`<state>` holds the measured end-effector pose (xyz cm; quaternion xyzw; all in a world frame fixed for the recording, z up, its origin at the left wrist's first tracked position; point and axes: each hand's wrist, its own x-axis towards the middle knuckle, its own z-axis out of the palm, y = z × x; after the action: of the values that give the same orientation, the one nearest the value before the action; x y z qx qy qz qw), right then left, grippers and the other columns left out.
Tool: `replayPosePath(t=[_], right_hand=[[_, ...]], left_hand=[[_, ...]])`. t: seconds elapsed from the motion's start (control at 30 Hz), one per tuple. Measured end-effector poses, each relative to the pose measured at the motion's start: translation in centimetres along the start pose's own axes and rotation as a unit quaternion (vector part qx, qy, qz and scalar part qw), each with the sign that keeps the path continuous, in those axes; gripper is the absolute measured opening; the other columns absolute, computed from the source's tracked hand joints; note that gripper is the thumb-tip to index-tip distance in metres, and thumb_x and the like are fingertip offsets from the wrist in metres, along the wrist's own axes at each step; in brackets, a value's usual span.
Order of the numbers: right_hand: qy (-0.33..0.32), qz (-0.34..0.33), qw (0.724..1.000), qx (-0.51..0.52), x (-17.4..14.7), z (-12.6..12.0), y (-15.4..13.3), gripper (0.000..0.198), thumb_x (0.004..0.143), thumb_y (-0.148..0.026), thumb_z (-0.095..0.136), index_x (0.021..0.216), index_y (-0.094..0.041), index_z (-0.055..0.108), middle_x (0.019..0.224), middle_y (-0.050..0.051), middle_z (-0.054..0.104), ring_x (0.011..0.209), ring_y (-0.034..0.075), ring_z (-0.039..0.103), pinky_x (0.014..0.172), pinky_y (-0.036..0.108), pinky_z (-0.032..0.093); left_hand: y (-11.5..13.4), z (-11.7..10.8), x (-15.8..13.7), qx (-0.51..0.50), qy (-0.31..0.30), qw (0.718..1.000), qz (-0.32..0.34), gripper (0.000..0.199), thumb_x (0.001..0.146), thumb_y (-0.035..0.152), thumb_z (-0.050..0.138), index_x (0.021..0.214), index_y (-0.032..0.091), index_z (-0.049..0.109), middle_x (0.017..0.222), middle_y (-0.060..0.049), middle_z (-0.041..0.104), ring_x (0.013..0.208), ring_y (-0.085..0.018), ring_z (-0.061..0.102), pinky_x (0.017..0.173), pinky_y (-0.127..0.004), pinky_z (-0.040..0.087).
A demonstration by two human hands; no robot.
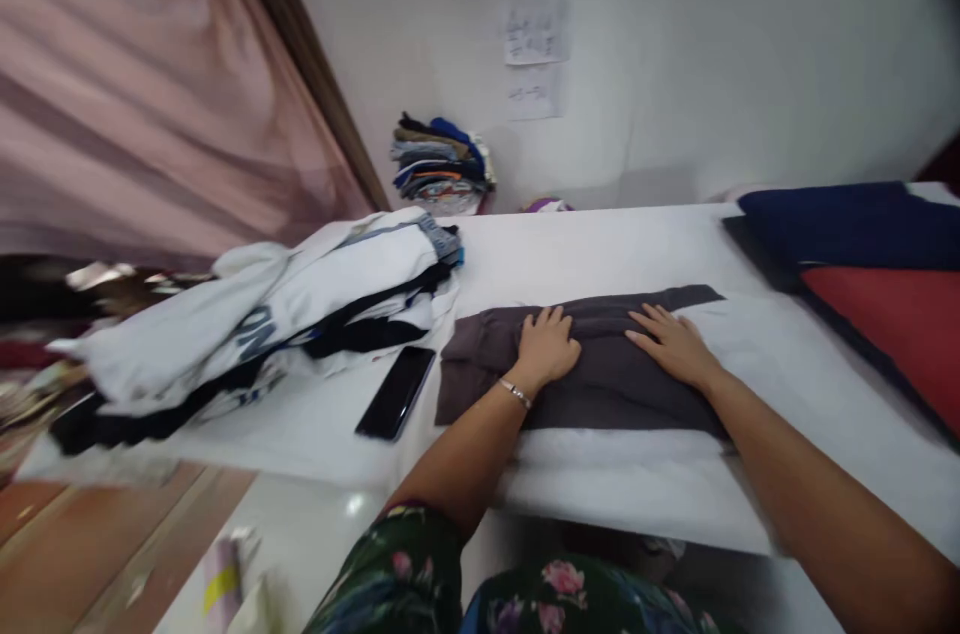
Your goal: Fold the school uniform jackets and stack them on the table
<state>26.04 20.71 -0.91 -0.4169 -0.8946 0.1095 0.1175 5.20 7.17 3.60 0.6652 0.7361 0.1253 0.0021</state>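
Note:
A dark grey-brown folded garment (600,384) lies across the white-covered table in front of me. My left hand (549,346) presses on it left of the middle, palm down and fingers spread. Toward its right end my right hand (671,344) rests flat with its fingers apart. Neither hand grips the cloth. What kind of garment it is, I cannot tell. A black phone (397,394) lies on the table just left of the garment.
Left of the phone is a heap of white and black clothes (262,314). A stack of folded clothes (441,159) stands against the back wall. Navy cloth (832,224) and red cloth (892,324) lie on the right. A pink curtain (150,84) hangs at the left.

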Motion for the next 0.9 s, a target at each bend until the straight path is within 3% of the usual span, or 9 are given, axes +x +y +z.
replayPosePath(t=[0.23,0.37,0.47,0.57,0.63,0.7,0.8,0.9], right_hand=[[0.007,-0.022,1.0,-0.019,0.6,0.8,1.9,0.06,0.092,-0.059,0.029,0.137,-0.027,0.05,0.15,0.007,0.04,0.141,0.029,0.029,0.112,0.055,0.025],[-0.006,-0.031,0.999,-0.026,0.6,0.6,2.0,0.061,0.092,-0.059,0.027,0.138,-0.025,0.05,0.15,0.009,0.039,0.142,0.029,0.028,0.111,0.057,0.025],[-0.021,-0.028,0.999,-0.025,0.7,0.4,1.8,0.06,0.092,-0.059,0.028,0.136,-0.026,0.051,0.15,0.008,0.039,0.142,0.03,0.027,0.112,0.057,0.024],[-0.013,-0.007,1.0,-0.007,0.8,0.5,1.3,0.059,0.091,-0.058,0.033,0.136,-0.026,0.051,0.15,0.008,0.039,0.142,0.029,0.028,0.113,0.056,0.023],[-0.011,0.005,1.0,0.018,0.8,0.2,0.8,0.058,0.09,-0.057,0.037,0.136,-0.025,0.052,0.15,0.009,0.039,0.142,0.029,0.028,0.113,0.057,0.021],[-0.024,0.015,0.997,0.067,0.9,-0.6,0.7,0.057,0.087,-0.056,0.042,0.132,-0.024,0.056,0.15,0.009,0.039,0.142,0.03,0.028,0.114,0.056,0.02],[-0.04,0.034,0.979,0.195,0.6,-3.2,1.8,0.052,0.084,-0.055,0.049,0.125,-0.025,0.062,0.145,0.008,0.047,0.136,0.029,0.039,0.113,0.05,0.027],[0.039,0.115,0.962,0.245,-0.6,-6.3,4.8,0.048,0.083,-0.05,0.056,0.121,-0.023,0.064,0.14,0.008,0.052,0.131,0.028,0.046,0.111,0.042,0.032]], left_hand=[[0.7,-1.0,-1.4,-0.017,0.038,0.999,-0.014,0.04,0.086,0.02,0.046,0.122,0.017,0.062,0.139,-0.009,0.054,0.131,-0.027,0.043,0.113,-0.046,0.025],[-0.9,-2.6,-4.0,-0.012,0.07,0.996,-0.047,0.037,0.089,0.027,0.045,0.122,0.022,0.061,0.137,-0.007,0.056,0.131,-0.027,0.043,0.113,-0.049,0.024],[-3.5,-3.6,-6.8,0.005,0.101,0.987,-0.129,0.043,0.09,0.035,0.046,0.129,0.018,0.053,0.142,-0.01,0.05,0.133,-0.027,0.04,0.11,-0.049,0.028],[-5.8,-3.7,-9.1,0.025,0.11,0.966,-0.233,0.049,0.091,0.041,0.045,0.127,0.01,0.052,0.137,-0.017,0.053,0.127,-0.028,0.047,0.104,-0.043,0.037],[-6.5,-3.5,-10.0,0.032,0.103,0.958,-0.266,0.051,0.092,0.045,0.043,0.125,0.008,0.053,0.134,-0.019,0.055,0.124,-0.028,0.049,0.102,-0.041,0.038],[-6.6,-3.3,-10.3,0.029,0.094,0.955,-0.281,0.051,0.092,0.046,0.042,0.126,0.01,0.053,0.135,-0.018,0.054,0.126,-0.029,0.048,0.103,-0.044,0.037],[-6.7,-3.1,-10.3,-0.008,0.081,0.95,-0.301,0.053,0.092,0.049,0.042,0.129,0.012,0.053,0.141,-0.016,0.049,0.132,-0.03,0.042,0.105,-0.046,0.035],[-7.4,-2.9,-10.3,-0.055,0.082,0.948,-0.302,0.059,0.091,0.051,0.043,0.131,0.009,0.052,0.145,-0.019,0.044,0.135,-0.03,0.038,0.108,-0.042,0.033]])
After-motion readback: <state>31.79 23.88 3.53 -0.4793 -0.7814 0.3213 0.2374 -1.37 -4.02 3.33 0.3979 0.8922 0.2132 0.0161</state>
